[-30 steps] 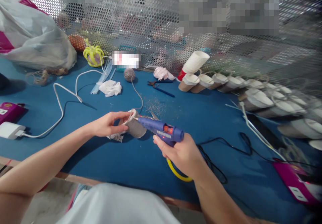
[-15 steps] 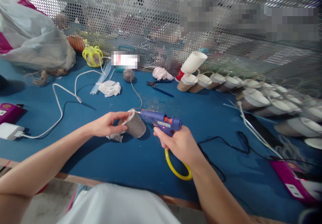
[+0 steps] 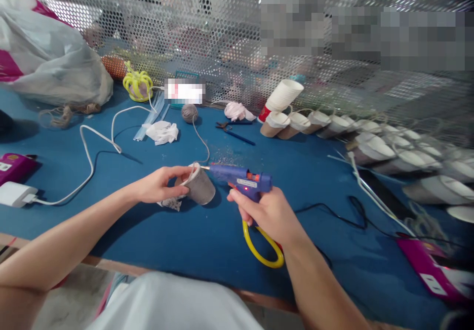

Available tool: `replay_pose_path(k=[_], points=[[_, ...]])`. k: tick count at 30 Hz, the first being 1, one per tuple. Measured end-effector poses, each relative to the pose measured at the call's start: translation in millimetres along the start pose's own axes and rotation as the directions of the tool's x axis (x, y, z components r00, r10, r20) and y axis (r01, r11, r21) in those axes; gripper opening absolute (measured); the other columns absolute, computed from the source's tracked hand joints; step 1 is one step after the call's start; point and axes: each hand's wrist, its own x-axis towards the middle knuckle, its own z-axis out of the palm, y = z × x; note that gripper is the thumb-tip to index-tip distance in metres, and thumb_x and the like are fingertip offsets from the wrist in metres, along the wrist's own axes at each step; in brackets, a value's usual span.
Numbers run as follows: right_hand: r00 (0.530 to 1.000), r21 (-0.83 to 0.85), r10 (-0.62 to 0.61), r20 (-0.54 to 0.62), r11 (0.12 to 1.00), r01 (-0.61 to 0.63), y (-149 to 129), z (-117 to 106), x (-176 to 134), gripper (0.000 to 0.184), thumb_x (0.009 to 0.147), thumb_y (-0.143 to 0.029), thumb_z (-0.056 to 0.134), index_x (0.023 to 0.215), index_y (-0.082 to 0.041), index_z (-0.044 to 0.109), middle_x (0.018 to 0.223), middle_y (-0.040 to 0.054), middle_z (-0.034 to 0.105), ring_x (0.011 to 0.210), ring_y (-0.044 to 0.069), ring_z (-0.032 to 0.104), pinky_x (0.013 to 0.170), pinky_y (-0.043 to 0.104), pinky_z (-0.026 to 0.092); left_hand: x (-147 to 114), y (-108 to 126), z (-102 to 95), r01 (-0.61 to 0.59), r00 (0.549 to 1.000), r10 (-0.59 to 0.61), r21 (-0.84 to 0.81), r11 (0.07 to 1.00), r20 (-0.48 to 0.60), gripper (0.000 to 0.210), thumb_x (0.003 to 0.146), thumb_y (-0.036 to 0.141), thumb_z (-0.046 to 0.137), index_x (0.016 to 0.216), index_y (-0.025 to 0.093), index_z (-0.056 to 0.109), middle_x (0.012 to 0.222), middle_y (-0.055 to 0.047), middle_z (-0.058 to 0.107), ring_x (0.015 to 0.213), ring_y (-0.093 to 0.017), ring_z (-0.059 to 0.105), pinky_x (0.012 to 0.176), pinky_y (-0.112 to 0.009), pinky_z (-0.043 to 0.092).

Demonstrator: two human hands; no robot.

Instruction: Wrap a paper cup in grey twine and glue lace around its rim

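My left hand (image 3: 165, 184) is closed on the rim of a tilted paper cup (image 3: 202, 187) wrapped in grey yarn. My right hand (image 3: 268, 214) grips a blue hot glue gun (image 3: 237, 177) with a small red light lit on its side. The gun's metal nozzle points left, at the cup's rim. A strand of yarn runs from the rim back to a grey yarn ball (image 3: 189, 113). Below my right hand are yellow-handled scissors (image 3: 263, 251), their blades hidden. A crumpled scrap (image 3: 171, 203) lies under my left hand.
Rows of wrapped cups (image 3: 374, 147) line the right side, near a white cup stack (image 3: 285, 94). Pliers (image 3: 237, 131), a white crumpled tissue (image 3: 163, 132) and glue sticks (image 3: 150, 120) lie farther back. A white cable (image 3: 87, 147) crosses the left; a perforated metal screen (image 3: 222, 33) stands behind.
The glue gun has shifted slightly right and down, its nozzle drawn a little away from the cup's rim. My left hand keeps its hold on the cup.
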Motion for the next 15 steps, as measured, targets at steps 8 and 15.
replay_pose_path(k=[8,15], points=[[0.952,0.064,0.117,-0.284,0.993,-0.102,28,-28,41,0.022,0.069,-0.038,0.064,0.07,-0.016,0.059,0.065,0.003,0.064,0.054,0.011,0.056,0.051,0.022,0.045,-1,7,2.0,-0.046,0.999,0.046,0.089,0.995,0.003,0.041,0.082,0.028,0.05,0.117,0.008,0.051,0.092,-0.008,0.062,0.078,-0.016,0.053,0.073,-0.027,0.044],[0.932,-0.143,0.153,-0.328,0.967,-0.21,60,-39,75,0.031,0.076,-0.037,0.058,0.052,-0.019,0.051,0.048,0.0046,0.056,0.042,0.015,0.053,0.046,0.029,0.041,-3,8,4.9,-0.181,0.982,0.186,0.235,0.955,-0.001,0.035,0.082,0.024,0.049,0.114,0.01,0.053,0.079,-0.005,0.058,0.075,-0.015,0.05,0.07,-0.026,0.043]])
